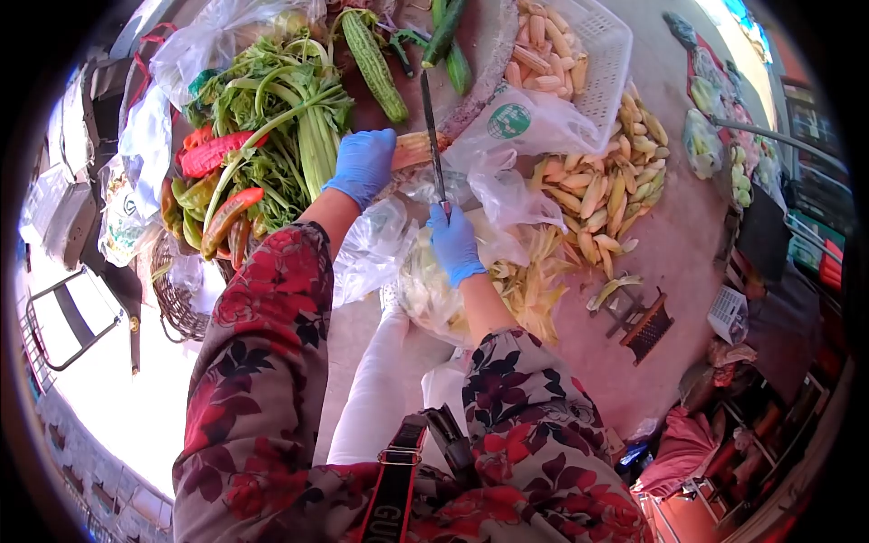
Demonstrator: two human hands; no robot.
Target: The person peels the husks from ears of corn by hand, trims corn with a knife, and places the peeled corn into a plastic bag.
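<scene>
In a blue glove, my left hand (364,166) is closed around one end of a corn cob (412,150), which points to the right. My right hand (454,244), also gloved in blue, grips the handle of a long narrow knife (430,122). The blade points away from me and crosses the cob near its right end. Whether the edge has cut in cannot be told. Leafy celery (317,136) lies just left of my left hand. Below and around my right hand are clear plastic bags (430,285) and pale husks (534,276).
Bitter melon (373,68) and cucumbers (444,34) lie beyond my hands. Peppers (226,217) are at left above a wicker basket (176,299). At right are husked cobs in a white crate (611,54), a corn pile (602,195) and a small brown rack (646,328).
</scene>
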